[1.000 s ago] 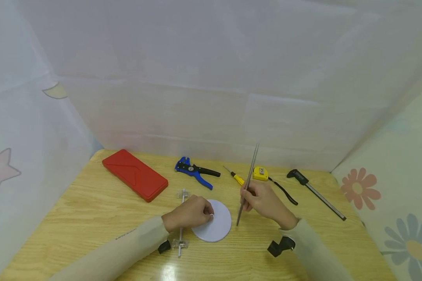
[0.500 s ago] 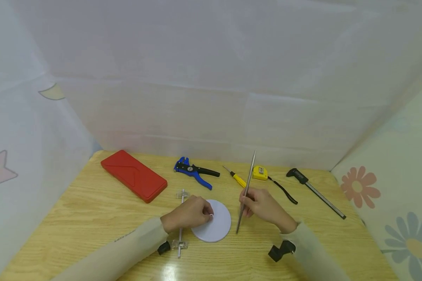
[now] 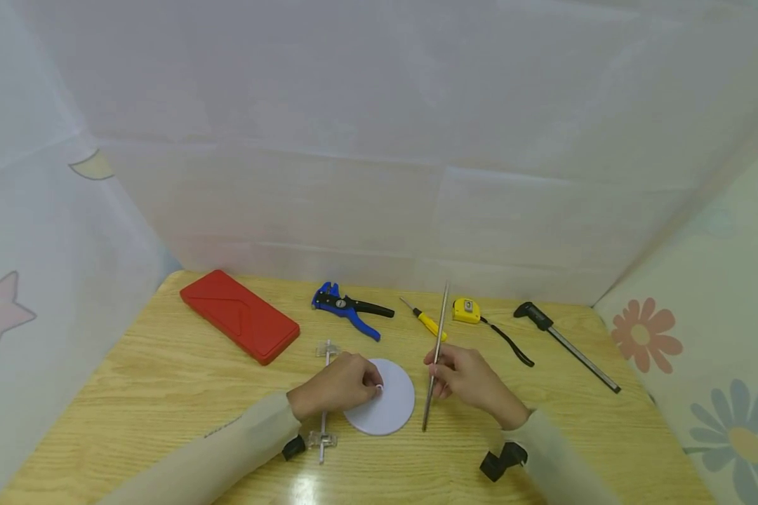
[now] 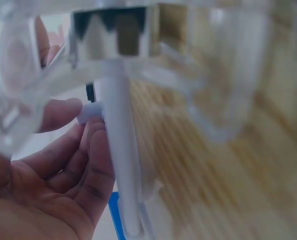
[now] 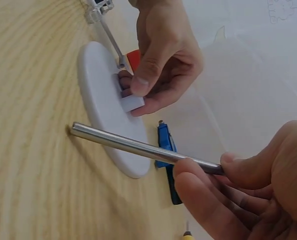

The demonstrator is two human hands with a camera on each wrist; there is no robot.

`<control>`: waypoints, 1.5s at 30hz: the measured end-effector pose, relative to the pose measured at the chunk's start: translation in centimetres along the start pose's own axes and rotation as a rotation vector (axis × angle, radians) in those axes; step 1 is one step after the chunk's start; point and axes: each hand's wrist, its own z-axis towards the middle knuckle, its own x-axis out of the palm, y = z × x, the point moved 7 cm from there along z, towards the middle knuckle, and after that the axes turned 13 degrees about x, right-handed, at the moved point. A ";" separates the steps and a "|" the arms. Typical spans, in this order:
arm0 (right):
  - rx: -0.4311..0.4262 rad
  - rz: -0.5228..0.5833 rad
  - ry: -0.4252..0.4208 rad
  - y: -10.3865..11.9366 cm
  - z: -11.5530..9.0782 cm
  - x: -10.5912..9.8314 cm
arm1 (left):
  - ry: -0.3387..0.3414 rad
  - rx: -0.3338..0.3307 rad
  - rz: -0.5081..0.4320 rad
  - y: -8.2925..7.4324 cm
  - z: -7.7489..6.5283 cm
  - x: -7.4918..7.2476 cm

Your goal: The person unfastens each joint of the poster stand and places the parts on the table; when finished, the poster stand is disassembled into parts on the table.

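Note:
My left hand (image 3: pixel 347 382) pinches a small white piece (image 5: pixel 133 103) between thumb and fingers, over the round white disc (image 3: pixel 391 414) lying on the table. Whether that piece is joined to the disc I cannot tell. To the right, my right hand (image 3: pixel 470 379) pinches a slim metal rod (image 3: pixel 440 326) between thumb and fingertips. The rod stands steeply tilted beside the disc's right edge, its lower end close to the table. Under the left wrist runs a white rod (image 4: pixel 121 130) with a clear plastic clip (image 3: pixel 323 439) near each end; its middle is hidden in the head view.
Behind the hands lie a red case (image 3: pixel 240 315), a blue and black wire stripper (image 3: pixel 352 308), a yellow screwdriver (image 3: pixel 428 322), and a yellow tape measure (image 3: pixel 467 310) with a black strap. A digital caliper (image 3: pixel 568 345) lies at right. Pale cloth (image 3: pixel 379 175) hangs behind the table.
The right hand has come slightly nearer with the metal rod, whose lower end has dropped and whose upper end has swung left, more upright. My left hand stays in place.

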 end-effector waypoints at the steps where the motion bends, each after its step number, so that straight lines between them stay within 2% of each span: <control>1: 0.015 -0.003 -0.021 -0.2 0.0 0.1 | -0.001 0.002 0.000 0.0 0.0 0.0; 7: 0.067 -0.030 -0.100 -1.1 -0.1 0.6 | -0.008 0.009 0.015 -0.2 0.0 -0.2; 16: 0.083 0.043 -0.118 -1.7 -0.7 1.7 | 0.007 -0.029 0.006 0.1 -0.1 0.2; 25: 0.135 0.101 -0.159 -2.9 -0.7 2.3 | 0.003 -0.014 0.011 0.2 -0.1 0.2; 31: 0.127 0.107 -0.154 -3.0 -0.6 2.4 | -0.004 -0.006 0.014 0.2 -0.1 0.2; 36: 0.156 0.118 -0.140 -3.3 -0.6 2.6 | -0.013 0.013 0.024 0.0 0.0 0.1; 45: 0.197 0.153 -0.120 -4.5 -0.3 3.1 | -0.001 -0.003 0.008 0.0 -0.1 0.1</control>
